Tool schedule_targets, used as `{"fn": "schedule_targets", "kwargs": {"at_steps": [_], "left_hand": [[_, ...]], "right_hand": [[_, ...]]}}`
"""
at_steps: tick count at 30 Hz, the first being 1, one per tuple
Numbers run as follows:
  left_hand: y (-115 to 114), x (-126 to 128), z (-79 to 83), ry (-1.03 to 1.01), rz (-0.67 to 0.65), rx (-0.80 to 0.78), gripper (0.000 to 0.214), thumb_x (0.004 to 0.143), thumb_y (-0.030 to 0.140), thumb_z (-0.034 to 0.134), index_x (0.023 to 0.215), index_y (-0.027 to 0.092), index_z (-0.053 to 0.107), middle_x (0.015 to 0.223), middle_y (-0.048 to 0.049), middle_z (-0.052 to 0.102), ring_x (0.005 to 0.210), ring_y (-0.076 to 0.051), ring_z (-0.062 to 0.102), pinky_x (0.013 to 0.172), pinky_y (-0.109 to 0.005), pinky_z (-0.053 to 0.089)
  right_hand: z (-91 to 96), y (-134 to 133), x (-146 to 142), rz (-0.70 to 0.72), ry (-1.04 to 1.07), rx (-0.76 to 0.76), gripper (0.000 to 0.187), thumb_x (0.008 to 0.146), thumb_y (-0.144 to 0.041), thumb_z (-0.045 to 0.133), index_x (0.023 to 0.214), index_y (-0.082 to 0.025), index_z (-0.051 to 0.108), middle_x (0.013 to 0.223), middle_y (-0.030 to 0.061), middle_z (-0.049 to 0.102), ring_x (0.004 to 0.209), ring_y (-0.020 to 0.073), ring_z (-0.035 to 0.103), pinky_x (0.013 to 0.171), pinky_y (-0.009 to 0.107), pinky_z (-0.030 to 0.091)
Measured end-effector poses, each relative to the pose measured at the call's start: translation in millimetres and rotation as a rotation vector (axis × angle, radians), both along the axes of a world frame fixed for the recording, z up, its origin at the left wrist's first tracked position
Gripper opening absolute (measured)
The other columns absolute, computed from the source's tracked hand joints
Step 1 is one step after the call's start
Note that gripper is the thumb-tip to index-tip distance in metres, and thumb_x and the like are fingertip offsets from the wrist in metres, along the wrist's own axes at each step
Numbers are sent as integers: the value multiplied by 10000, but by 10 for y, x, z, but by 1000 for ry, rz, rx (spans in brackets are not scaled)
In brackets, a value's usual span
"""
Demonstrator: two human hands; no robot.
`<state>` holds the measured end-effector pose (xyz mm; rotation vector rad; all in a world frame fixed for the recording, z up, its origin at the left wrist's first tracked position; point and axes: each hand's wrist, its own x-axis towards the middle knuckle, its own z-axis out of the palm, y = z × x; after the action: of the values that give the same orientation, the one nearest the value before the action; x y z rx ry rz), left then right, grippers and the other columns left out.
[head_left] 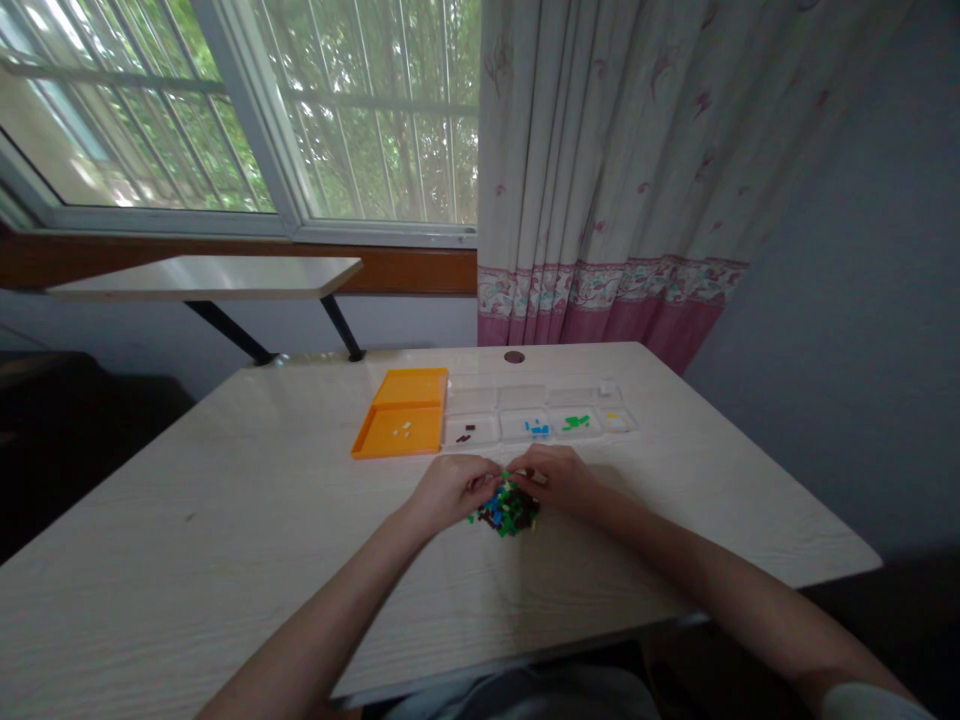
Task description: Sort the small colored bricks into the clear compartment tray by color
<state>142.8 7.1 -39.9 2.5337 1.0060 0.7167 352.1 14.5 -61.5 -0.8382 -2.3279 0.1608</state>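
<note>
A heap of small building bricks point(511, 515) in green, blue, dark brown and a little pale yellow lies on the table near its front middle. My left hand point(454, 488) comes in at the heap's left side, its fingers closed in a pinch. From the right, my right hand point(553, 474) also pinches above the heap. Between the two sets of fingertips a small green brick point(505, 476) shows. Which hand bears more of it is too small to tell. Both hands partly cover the heap.
Behind the hands stand an open orange case point(405, 384) with several white pieces and clear compartment trays point(480, 432) with brown, blue, green and yellow bricks sorted apart. A raised shelf point(225, 275) is at the back left. The table's front edge runs close to my body.
</note>
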Motion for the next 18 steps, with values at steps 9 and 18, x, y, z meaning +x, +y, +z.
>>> {"fn": "schedule_targets", "kwargs": {"at_steps": [9, 18], "left_hand": [[28, -66, 47, 52, 30, -111, 199, 816, 270, 472, 824, 168, 643, 616, 9, 568, 546, -78, 465, 520, -161, 312], [74, -351, 107, 159, -76, -384, 127, 713, 249, 565, 679, 136, 613, 569, 38, 505, 512, -63, 409, 489, -163, 285]], "right_hand": [[20, 28, 33, -13, 83, 46, 115, 809, -245, 533, 815, -191, 634, 658, 3, 622, 578, 92, 543, 563, 192, 401], [111, 138, 224, -160, 295, 213, 103, 800, -226, 545, 830, -195, 639, 590, -10, 577, 519, 85, 512, 504, 187, 406]]}}
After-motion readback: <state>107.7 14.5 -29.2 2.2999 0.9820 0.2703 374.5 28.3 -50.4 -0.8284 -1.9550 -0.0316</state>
